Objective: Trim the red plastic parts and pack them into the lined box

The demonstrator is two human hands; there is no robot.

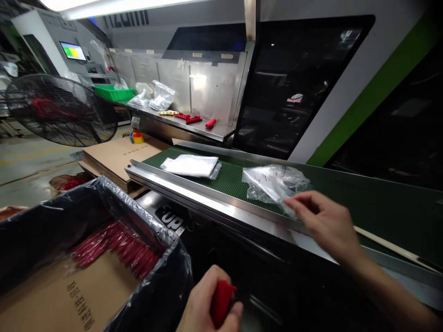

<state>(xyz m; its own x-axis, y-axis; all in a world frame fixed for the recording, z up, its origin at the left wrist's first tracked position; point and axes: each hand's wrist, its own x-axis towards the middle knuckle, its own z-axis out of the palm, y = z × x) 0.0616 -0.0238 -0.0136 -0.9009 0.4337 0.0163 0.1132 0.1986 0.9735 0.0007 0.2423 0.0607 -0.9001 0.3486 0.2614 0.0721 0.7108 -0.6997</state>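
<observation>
My left hand [211,304], low in the view, is closed around a red plastic part [221,302]; its full shape is hidden by my fingers. Over the green conveyor belt [231,182], my right hand [320,214] pinches the near corner of a clear plastic bag [277,182] with handwriting on it. That bag lies crumpled on the belt. Further left on the belt rests a stack of white bags [192,165]. Left of my left hand, a box lined with dark plastic [180,258] holds a row of wrapped red parts [121,249] on a cardboard sheet [100,295].
A metal rail [207,203] edges the belt. Flat cardboard [121,154] with tape rolls [137,136] stands beyond the box. A shelf [214,132] carries red parts and filled bags. A fan [58,110] is at left, and a pale stick [387,242] lies at right.
</observation>
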